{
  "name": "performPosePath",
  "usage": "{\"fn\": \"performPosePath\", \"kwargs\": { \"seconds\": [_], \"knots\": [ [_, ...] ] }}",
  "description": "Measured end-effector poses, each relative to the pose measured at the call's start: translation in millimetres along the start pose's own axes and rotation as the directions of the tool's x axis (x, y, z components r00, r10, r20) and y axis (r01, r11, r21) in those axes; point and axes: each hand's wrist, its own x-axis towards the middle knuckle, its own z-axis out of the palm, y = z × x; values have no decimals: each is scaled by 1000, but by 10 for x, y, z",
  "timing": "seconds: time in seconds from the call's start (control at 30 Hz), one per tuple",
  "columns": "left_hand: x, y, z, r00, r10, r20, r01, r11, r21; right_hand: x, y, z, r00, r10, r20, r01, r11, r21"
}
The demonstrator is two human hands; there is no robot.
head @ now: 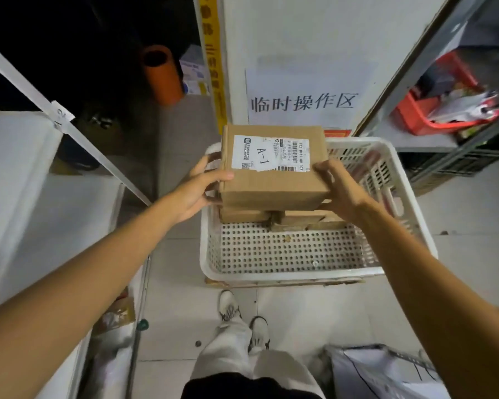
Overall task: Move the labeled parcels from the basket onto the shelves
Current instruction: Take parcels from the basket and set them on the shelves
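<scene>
1. The cardboard parcel [274, 165] held above the white basket [317, 272] carries a white shipping label [271, 153] with "A-1" in large handwritten characters, beside barcodes and small print too fine to read.
2. A paper sign [303, 102] on the white wall behind the basket reads "临时操作区". A yellow vertical strip [213, 61] left of it bears red characters too blurred to read.
3. A small tag [61, 115] on the slanting edge of the left shelf [15, 168] seems to read "A-2", though it is blurred.
4. The left hand [199, 188] has its grip clamped on the parcel's left side, thumb on top near the label's corner and fingers underneath.
5. The right hand [340, 188] has its grip clamped on the parcel's right near corner, thumb on top at the label's edge.
6. Under the raised parcel, more brown parcels [283, 217] lie at the far end of the basket's perforated floor; at least three edges show, but the held one hides the rest, so the full count cannot be told.
7. The basket stands on the tiled floor between the left shelf and a grey shelf unit [415, 139] on the right, which holds one red basket [432, 110] of mixed items.
8. One orange tube [162, 73] stands in the dark area at upper left.
9. Two white shoes [242, 321] and pale trouser legs appear just before the basket.
</scene>
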Motion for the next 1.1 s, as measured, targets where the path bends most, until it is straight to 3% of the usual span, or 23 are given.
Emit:
{"fn": "performPosePath", "kwargs": {
  "seconds": [0.23, 0.4, 0.63, 0.77, 0.83, 0.93, 1.0, 1.03, 1.1],
  "knots": [
    [375, -431, 71, 985, -152, 78, 138, 978, 156, 203, 580, -191, 984, 180, 10, -178, 980, -91],
    [409, -845, 142, 955, -293, 48, 252, 884, 393, 293, 1072, -302, 955, 296, 8, -296, 955, -35],
    [446, -1360, 147, 955, -295, -40, 279, 841, 464, 593, 1489, -266, 936, 352, 22, -351, 936, -33],
    [566, -1662, 163, 977, -211, -28, 197, 846, 495, 820, 1710, -132, 917, 397, 24, -394, 915, -83],
    [629, -1809, 192, 982, -174, -77, 181, 732, 657, 918, 1883, -80, 906, 422, 40, -418, 905, -79],
    [729, -2040, 188, 991, -110, -79, 123, 483, 867, 1070, 2167, -23, 893, 448, 54, -444, 893, -71],
    [808, -2169, 172, 983, -181, -32, 93, 341, 935, 1187, 2282, 15, 883, 465, 58, -459, 883, -96],
    [869, -2218, 164, 972, -234, -20, 93, 301, 949, 1262, 2313, 32, 880, 471, 61, -461, 878, -132],
    [1021, -2316, 145, 956, -295, -10, 108, 318, 942, 1440, 2359, 64, 873, 481, 80, -459, 866, -201]
  ]
}}
